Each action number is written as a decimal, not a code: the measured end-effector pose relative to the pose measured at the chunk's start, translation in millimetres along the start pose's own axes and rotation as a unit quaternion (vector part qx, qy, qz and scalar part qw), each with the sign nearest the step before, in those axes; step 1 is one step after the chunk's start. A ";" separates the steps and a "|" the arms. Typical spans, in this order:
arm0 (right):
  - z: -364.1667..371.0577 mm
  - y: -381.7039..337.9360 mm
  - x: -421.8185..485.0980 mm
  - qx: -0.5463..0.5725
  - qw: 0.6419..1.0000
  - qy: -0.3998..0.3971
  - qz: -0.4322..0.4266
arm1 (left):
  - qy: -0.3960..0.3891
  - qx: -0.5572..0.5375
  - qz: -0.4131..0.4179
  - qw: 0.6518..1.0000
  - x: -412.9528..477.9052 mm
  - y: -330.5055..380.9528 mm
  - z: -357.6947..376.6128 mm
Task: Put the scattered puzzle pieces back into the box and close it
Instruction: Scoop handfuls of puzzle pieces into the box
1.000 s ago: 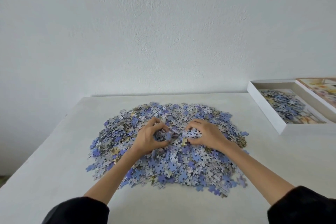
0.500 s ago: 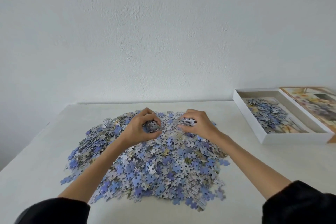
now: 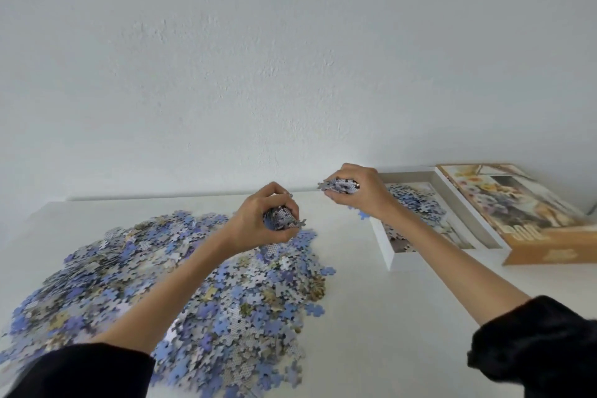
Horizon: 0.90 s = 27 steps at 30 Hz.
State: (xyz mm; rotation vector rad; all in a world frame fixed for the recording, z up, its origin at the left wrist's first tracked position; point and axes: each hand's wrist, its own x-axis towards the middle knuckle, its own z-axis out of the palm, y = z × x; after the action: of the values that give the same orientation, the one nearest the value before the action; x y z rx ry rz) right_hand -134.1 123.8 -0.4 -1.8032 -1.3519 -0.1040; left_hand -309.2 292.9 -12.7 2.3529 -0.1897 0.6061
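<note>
While bulk of puzzle pieces [image 3: 181, 284] lies heaped at left of table [image 3: 387, 317], left hand [image 3: 258, 226] hovers over pile's far right edge, fingers curled round a fistful. Right hand [image 3: 358, 192] further right and higher, gripping own fistful, close beside left wall of open box [image 3: 397, 260]. Box right of both hands, long axis running away from viewer, some pieces inside. Right hand nearer; left has gap to cross. Lid [image 3: 533, 220] rightmost, off.

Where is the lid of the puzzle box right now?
In the head view, the lid lies at the far right, beside the open white box, picture side up.
</note>
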 end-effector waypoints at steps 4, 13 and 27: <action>-49.6 42.2 -10.4 -0.026 0.999 0.023 0.020 | -0.012 -0.022 0.016 1.000 47.1 16.8 39.5; -115.7 134.9 -20.8 -0.084 0.994 -0.013 0.065 | -0.066 -0.050 0.069 0.994 141.0 44.8 151.9; -103.0 202.1 -16.4 -0.080 0.988 -0.088 0.103 | -0.166 0.146 0.091 0.971 165.1 18.3 220.9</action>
State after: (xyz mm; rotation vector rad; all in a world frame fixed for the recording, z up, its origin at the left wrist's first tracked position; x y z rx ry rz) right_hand 66.0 33.7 -60.1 -2.1190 -1.2987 0.0614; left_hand -86.9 138.3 -67.9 2.7354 -0.5014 0.3364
